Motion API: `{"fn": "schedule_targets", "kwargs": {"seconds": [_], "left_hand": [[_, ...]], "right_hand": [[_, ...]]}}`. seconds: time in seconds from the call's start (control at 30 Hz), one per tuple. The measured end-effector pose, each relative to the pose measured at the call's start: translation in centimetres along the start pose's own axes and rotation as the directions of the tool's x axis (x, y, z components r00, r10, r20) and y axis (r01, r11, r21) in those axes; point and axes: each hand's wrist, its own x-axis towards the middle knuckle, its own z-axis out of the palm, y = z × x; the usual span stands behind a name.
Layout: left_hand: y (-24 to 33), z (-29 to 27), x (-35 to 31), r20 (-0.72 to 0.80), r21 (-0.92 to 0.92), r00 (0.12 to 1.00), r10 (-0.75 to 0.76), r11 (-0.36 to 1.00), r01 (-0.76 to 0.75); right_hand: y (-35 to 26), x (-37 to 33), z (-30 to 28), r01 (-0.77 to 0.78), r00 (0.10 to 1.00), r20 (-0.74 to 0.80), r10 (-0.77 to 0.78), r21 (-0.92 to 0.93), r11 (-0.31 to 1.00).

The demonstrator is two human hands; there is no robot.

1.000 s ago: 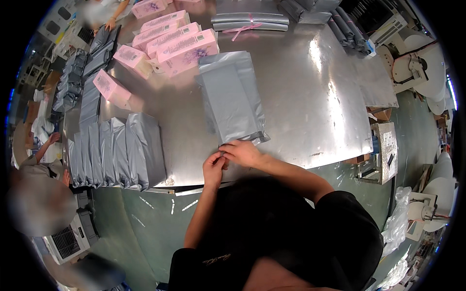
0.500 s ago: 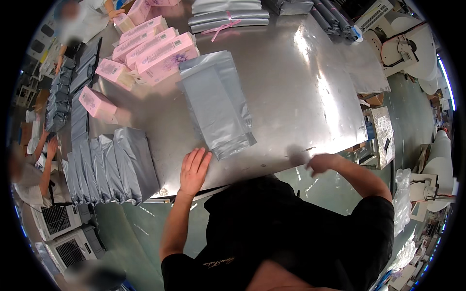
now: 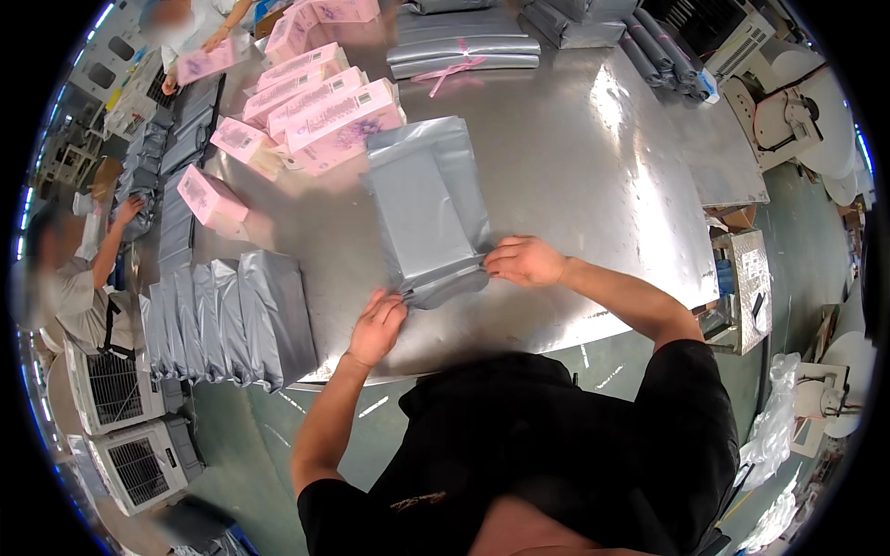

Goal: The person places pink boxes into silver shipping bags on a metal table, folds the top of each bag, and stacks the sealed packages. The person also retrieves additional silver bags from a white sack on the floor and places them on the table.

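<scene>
A grey plastic mailing bag (image 3: pixel 426 208) lies flat on the metal table in front of me, its near end gathered up a little. My left hand (image 3: pixel 377 326) pinches the near left corner of the bag. At the near right corner my right hand (image 3: pixel 525 262) is closed on the bag's edge, with the fingertips pressed together. Between the two hands the near edge of the bag looks puckered and folded. What lies under the bag's top layer is hidden.
Pink boxes (image 3: pixel 343 125) stand at the far left, with a single pink box (image 3: pixel 211 199) nearer. Filled grey bags (image 3: pixel 278 315) stand in a row on the left. Tied bag stacks (image 3: pixel 464 56) lie at the back. Two other people (image 3: pixel 83 296) work on the left.
My right hand has come in from the right and taken hold of the bag's near right corner. My left hand has closed on the near left corner.
</scene>
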Motion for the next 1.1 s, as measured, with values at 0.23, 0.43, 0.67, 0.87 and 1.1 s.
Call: {"fn": "schedule_targets", "kwargs": {"seconds": [0.23,0.43,0.67,0.87,1.1], "left_hand": [[0.4,-2.2,2.2,-0.012,-0.244,0.999,-0.053,0.969,0.048],[-1.4,-0.7,2.8,0.008,-0.214,0.991,-0.133,0.968,0.132],[-2.0,2.5,3.5,-0.028,-0.646,0.756,-0.653,0.589,0.485],[-2.8,4.2,6.9,0.004,-0.839,0.673,-0.74,0.363,0.405],[-4.9,2.2,6.8,0.286,-0.84,0.655,-0.699,0.146,0.523]], "right_hand": [[0.0,-1.0,2.7,-0.31,0.89,-0.127,0.439,0.537,0.785],[-0.6,-0.8,4.1,-0.442,0.706,0.028,0.708,0.798,0.41],[0.1,1.7,3.9,-0.522,0.438,0.203,0.876,0.85,0.064],[2.6,4.8,4.2,-0.579,0.421,0.439,0.794,0.804,-0.137],[1.6,6.0,0.7,-0.7,0.471,0.49,0.734,0.714,-0.028]]}}
